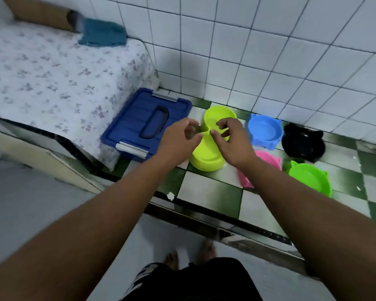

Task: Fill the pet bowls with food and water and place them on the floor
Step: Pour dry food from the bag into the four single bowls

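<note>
A yellow-green double pet bowl [208, 157] stands on the green-and-white checkered floor. My left hand [178, 140] and my right hand [232, 140] hover above its narrow middle, fingers curled and apart, holding nothing. To the right sit a blue bowl [264, 130], a black bowl [303, 142], a green bowl [310, 178] and a pink bowl [267, 159] partly hidden by my right forearm. All look empty.
A dark blue lidded storage box [143, 122] sits left of the bowls against a mattress [52, 79] with a floral sheet. White tiled walls [269, 51] close the corner behind. A dark threshold strip [204, 222] crosses the floor near my feet.
</note>
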The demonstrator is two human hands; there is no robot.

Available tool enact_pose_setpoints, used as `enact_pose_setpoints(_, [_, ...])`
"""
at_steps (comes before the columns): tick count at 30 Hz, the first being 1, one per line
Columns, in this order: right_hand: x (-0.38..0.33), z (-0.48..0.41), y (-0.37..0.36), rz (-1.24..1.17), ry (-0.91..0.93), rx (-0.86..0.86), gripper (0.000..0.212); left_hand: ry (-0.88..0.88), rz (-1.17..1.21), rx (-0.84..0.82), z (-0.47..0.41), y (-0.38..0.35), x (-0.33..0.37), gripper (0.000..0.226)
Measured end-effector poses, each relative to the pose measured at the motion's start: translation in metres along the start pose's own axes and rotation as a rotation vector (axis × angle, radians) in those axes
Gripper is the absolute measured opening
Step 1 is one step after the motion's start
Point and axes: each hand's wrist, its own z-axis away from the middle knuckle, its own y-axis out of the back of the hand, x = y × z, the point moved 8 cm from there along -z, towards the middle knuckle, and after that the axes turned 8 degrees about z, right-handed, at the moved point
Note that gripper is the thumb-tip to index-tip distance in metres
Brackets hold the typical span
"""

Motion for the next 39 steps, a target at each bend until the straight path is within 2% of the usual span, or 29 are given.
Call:
enact_pose_setpoints(5, [-0.046,-0.069,-0.048,0.079,0.128,-0.135,0.018,0.057,-0.165,0.178,0.012,0.073,-0.03,0.021])
enact_pose_setpoints(7, [-0.06,-0.098,-0.068,0.127,0.167,-0.164,0.019,0.098,-0.253,0.192,0.022,0.101,-0.048,0.022])
enact_pose_setpoints(9, [-0.071,-0.126,-0.09,0.203,0.191,-0.203,0.023,0.109,-0.375,0.129,0.029,0.122,-0.064,0.024])
enact_pose_setpoints(13, [-0.084,-0.171,-0.13,0.294,0.167,-0.286,0.034,0.059,-0.622,-0.126,0.022,0.139,-0.085,0.036])
enact_pose_setpoints(18, [-0.089,-0.186,-0.16,0.474,0.185,-0.33,0.025,-0.164,-0.653,-0.319,0.01,0.136,-0.088,0.032])
enact_pose_setpoints(23, [-0.09,-0.191,-0.167,0.691,0.205,-0.322,0.019,-0.23,-0.686,-0.396,-0.001,0.137,-0.097,0.03])
enact_pose_setpoints(28, [-0.105,-0.177,-0.177,0.928,0.312,-0.36,0.032,-0.198,-0.666,-0.538,-0.011,0.13,-0.097,0.021])
enact_pose_setpoints(39, [-0.108,-0.177,-0.182,0.995,0.353,-0.334,0.031,-0.178,-0.75,-0.706,-0.015,0.115,-0.11,0.028])
